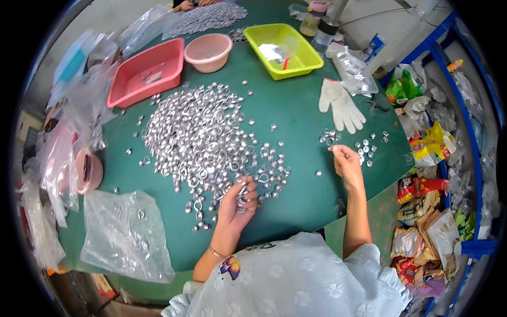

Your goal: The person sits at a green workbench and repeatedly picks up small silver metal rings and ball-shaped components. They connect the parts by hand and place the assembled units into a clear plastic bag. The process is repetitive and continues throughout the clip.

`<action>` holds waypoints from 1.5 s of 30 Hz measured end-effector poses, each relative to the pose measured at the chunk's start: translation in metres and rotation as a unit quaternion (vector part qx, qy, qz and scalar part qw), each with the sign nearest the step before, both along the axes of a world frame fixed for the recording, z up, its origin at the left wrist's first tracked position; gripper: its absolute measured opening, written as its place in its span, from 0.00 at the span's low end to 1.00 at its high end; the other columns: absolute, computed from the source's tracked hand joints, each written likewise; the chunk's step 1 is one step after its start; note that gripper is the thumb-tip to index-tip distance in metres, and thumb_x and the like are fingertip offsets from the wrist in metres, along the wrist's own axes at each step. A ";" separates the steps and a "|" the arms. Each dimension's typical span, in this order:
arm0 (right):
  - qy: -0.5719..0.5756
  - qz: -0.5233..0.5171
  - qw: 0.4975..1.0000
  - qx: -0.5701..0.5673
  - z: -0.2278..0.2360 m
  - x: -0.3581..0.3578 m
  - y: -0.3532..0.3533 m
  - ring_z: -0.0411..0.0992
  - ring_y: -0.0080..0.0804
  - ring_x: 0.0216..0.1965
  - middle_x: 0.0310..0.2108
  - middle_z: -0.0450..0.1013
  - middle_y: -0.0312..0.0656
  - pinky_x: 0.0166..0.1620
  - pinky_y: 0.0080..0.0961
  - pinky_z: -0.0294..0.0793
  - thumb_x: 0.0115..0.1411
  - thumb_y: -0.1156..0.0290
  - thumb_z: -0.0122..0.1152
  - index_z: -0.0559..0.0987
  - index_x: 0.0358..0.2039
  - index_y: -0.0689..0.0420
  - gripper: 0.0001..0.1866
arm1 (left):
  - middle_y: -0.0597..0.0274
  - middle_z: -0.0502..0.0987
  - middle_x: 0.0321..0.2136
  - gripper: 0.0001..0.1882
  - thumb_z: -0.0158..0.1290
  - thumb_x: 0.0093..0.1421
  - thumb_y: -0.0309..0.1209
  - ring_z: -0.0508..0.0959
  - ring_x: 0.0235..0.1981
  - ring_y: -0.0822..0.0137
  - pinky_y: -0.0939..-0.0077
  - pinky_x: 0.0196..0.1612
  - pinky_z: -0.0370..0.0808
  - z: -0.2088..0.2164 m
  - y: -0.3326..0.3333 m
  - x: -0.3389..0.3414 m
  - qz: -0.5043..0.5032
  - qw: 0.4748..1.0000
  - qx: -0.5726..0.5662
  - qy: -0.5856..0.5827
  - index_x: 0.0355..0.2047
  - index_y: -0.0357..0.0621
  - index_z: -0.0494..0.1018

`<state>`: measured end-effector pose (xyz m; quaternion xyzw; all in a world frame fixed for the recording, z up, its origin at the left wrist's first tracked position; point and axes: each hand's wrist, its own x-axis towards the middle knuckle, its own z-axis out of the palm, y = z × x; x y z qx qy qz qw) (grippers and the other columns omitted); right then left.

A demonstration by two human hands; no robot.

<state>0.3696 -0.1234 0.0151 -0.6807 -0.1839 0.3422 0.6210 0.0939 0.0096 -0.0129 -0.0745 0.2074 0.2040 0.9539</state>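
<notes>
Cupping silver rings (242, 196), left hand (236, 205) rests beside the ring pile (203, 134).

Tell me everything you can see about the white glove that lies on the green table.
The white knitted work glove looks like cotton. It lies flat and empty on the green table top, with its cuff toward the far edge and its fingers spread toward the person. It seems clean and whole, though there may be a second glove under it. Its cuff lies close to a clear plastic bag. A few small silver metal rings lie just beyond its fingertips. Neither hand touches it; the right hand is nearest.
</notes>
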 end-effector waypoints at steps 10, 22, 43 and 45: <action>0.039 0.307 0.944 0.109 0.033 -0.104 0.005 0.53 0.11 0.19 0.16 0.55 0.25 0.23 0.11 0.53 0.50 0.81 0.60 0.70 0.49 0.63 0.23 | 0.64 0.71 0.20 0.11 0.49 0.59 0.34 0.70 0.18 0.75 0.86 0.13 0.61 0.037 -0.029 0.012 -0.177 0.949 0.247 0.087 0.33 0.37 0.71; -0.256 0.304 0.916 0.059 0.055 -0.111 -0.008 0.55 0.14 0.17 0.15 0.58 0.28 0.22 0.17 0.58 0.45 0.80 0.64 0.77 0.42 0.61 0.20 | 0.61 0.73 0.25 0.15 0.46 0.62 0.38 0.72 0.20 0.72 0.85 0.14 0.65 0.049 -0.058 0.015 -0.129 0.959 0.204 0.148 0.41 0.38 0.70; 0.654 0.032 0.701 0.282 -0.012 -0.086 0.009 0.64 0.37 0.39 0.36 0.67 0.45 0.44 0.31 0.64 0.65 0.65 0.39 0.71 0.42 0.61 0.15 | 0.57 0.72 0.26 0.18 0.41 0.64 0.42 0.70 0.21 0.71 0.86 0.14 0.65 0.011 -0.049 0.021 -0.086 0.989 0.107 0.062 0.42 0.39 0.68; 0.658 0.011 0.704 0.268 -0.011 -0.086 0.011 0.64 0.38 0.41 0.37 0.67 0.45 0.45 0.32 0.65 0.65 0.66 0.39 0.71 0.42 0.61 0.15 | 0.57 0.72 0.26 0.18 0.41 0.64 0.41 0.70 0.21 0.71 0.86 0.14 0.66 0.006 -0.047 0.022 -0.084 0.991 0.092 0.056 0.43 0.39 0.68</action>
